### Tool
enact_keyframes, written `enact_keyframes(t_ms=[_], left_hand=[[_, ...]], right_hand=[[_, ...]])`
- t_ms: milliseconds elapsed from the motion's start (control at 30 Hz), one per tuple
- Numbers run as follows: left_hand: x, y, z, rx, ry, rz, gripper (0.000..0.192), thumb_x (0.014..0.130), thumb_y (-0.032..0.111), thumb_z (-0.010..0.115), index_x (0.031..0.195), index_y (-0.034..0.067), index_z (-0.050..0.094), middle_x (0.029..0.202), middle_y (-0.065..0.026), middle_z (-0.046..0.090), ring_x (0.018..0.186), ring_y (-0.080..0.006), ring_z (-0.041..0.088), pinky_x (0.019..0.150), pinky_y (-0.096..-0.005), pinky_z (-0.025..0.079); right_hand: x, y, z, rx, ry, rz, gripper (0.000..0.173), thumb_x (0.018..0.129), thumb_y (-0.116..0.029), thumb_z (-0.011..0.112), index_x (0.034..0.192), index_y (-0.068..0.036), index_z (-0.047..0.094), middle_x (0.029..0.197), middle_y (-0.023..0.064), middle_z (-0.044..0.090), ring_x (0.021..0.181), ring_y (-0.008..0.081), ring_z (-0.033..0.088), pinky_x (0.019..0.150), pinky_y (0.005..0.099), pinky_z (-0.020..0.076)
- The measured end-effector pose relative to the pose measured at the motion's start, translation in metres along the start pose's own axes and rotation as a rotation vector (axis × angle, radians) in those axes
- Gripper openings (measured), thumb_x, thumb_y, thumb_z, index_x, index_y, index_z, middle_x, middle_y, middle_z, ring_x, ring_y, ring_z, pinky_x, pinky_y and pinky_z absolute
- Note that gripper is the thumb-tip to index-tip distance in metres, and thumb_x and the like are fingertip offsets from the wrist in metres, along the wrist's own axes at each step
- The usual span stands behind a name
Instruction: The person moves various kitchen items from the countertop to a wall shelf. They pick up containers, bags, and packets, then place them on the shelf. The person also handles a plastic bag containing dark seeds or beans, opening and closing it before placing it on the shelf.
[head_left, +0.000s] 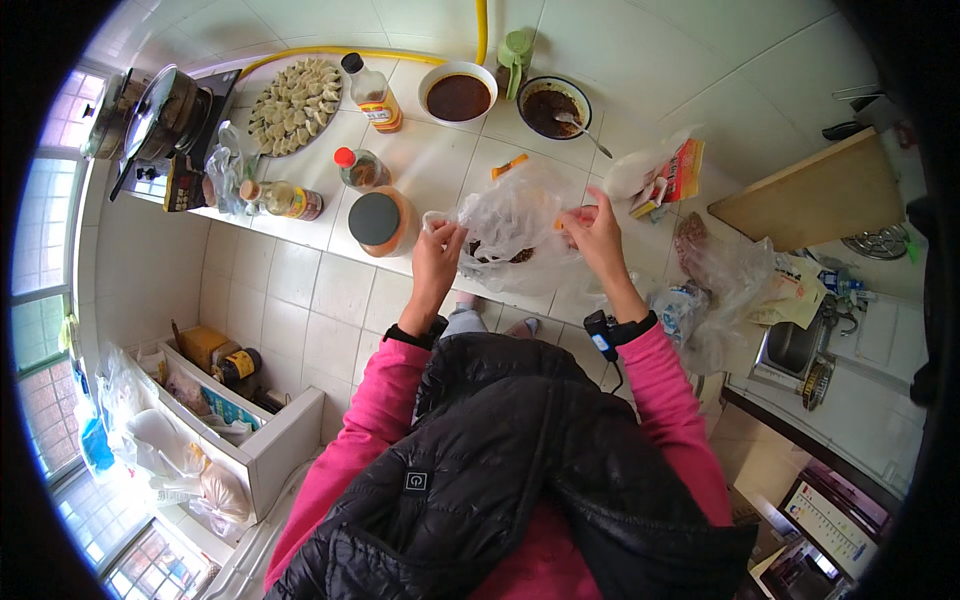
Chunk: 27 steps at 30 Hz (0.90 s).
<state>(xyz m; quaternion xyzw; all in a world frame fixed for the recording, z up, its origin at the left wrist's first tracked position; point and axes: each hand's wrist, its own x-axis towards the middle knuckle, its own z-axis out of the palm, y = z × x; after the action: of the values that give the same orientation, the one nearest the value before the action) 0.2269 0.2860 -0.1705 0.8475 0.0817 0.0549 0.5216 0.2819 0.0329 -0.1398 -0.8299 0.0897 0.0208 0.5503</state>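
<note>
A clear plastic bag (517, 206) lies on the white tiled counter in front of me, with dark brown bits (514, 253) visible inside. My left hand (441, 251) pinches the bag's left edge between thumb and fingers. At the bag's right side, my right hand (598, 229) has its fingertips bent onto the plastic, and a small orange thing (559, 223) shows at them. Behind the bag is an orange object (510, 166), partly covered by the film. Close to my left hand stands a wide jar with a dark grey lid (382, 221).
Bottles (371, 94), a bowl of dark sauce (457, 96) and a bowl with a spoon (553, 109) stand behind. A tray of dumplings (295, 105) is left, near a lidded pot (161, 112). Rightward are a red packet (679, 176), a cutting board (814, 187) and a sink (795, 345).
</note>
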Motion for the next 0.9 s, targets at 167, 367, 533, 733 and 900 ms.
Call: enact_keyframes(t_ms=[167,367,533,733,900], left_hand=[[-0.010,-0.003,0.004,0.010,-0.082,-0.014,0.018,0.090,0.014,0.066,0.089,-0.004,0.065,0.087,-0.0121,0.060,0.079,-0.0244,0.060,0.070,-0.0346,0.046],[-0.016,-0.003,-0.006,0.376,-0.014,0.057,0.016,0.089,0.021,0.064,0.094,0.006,0.070,0.097,-0.0128,0.062,0.083,-0.0325,0.064,0.067,-0.0424,0.051],[-0.017,0.004,0.003,0.335,0.041,0.026,0.014,0.086,0.019,0.064,0.093,0.008,0.068,0.096,-0.0123,0.061,0.084,-0.0344,0.063,0.068,-0.0434,0.050],[-0.013,0.006,0.008,0.236,0.031,0.089,0.020,0.083,0.018,0.070,0.089,-0.001,0.065,0.081,-0.0150,0.061,0.074,-0.0335,0.063,0.064,-0.0413,0.047],[-0.014,0.009,0.008,0.297,-0.043,0.036,0.022,0.084,0.022,0.071,0.087,0.001,0.068,0.077,-0.0130,0.061,0.070,-0.0328,0.062,0.062,-0.0408,0.047]], right_hand=[[-0.003,0.005,0.012,0.103,-0.466,0.500,0.041,0.087,-0.016,0.070,0.120,0.001,0.054,0.077,0.0056,0.065,0.054,0.0082,0.054,0.048,0.0204,0.0426],[0.001,0.036,0.023,0.027,-0.143,0.138,0.014,0.086,-0.014,0.067,0.086,0.000,0.067,0.067,0.0070,0.066,0.051,0.0141,0.060,0.048,0.0282,0.0456],[-0.005,0.040,0.026,-0.161,-0.085,-0.126,0.013,0.086,-0.012,0.063,0.085,0.001,0.066,0.072,0.0121,0.069,0.061,0.0234,0.067,0.058,0.0353,0.0501],[-0.018,0.024,0.021,-0.145,0.072,-0.172,0.020,0.082,-0.019,0.069,0.091,-0.001,0.066,0.076,0.0134,0.070,0.071,0.0272,0.069,0.064,0.0362,0.0520],[-0.023,0.014,0.038,-0.240,-0.307,-0.213,0.036,0.075,-0.027,0.078,0.094,0.001,0.065,0.084,0.0133,0.070,0.069,0.0233,0.068,0.064,0.0341,0.0521]])
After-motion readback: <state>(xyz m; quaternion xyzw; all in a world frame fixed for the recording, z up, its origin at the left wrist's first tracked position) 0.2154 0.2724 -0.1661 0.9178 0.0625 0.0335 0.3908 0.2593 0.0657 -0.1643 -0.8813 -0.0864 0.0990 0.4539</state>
